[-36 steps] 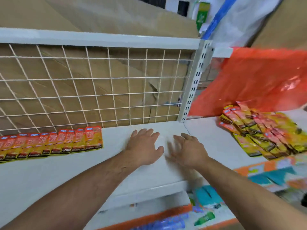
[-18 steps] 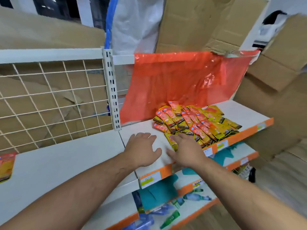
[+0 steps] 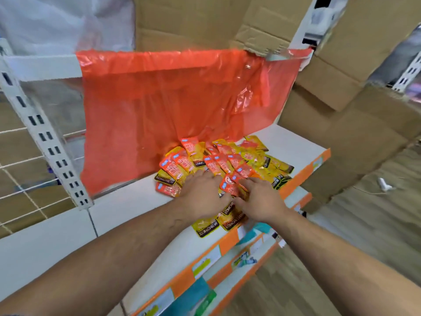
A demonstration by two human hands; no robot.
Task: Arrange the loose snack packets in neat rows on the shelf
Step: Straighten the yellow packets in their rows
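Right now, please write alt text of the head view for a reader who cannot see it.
The left hand and the right hand lie side by side on a loose pile of red and yellow snack packets on a white shelf. An orange plastic sheet hangs behind the pile; cardboard boxes stand at the right.

Bright, even indoor light; soft shadows; slight motion blur; wide-angle bending toward edges.
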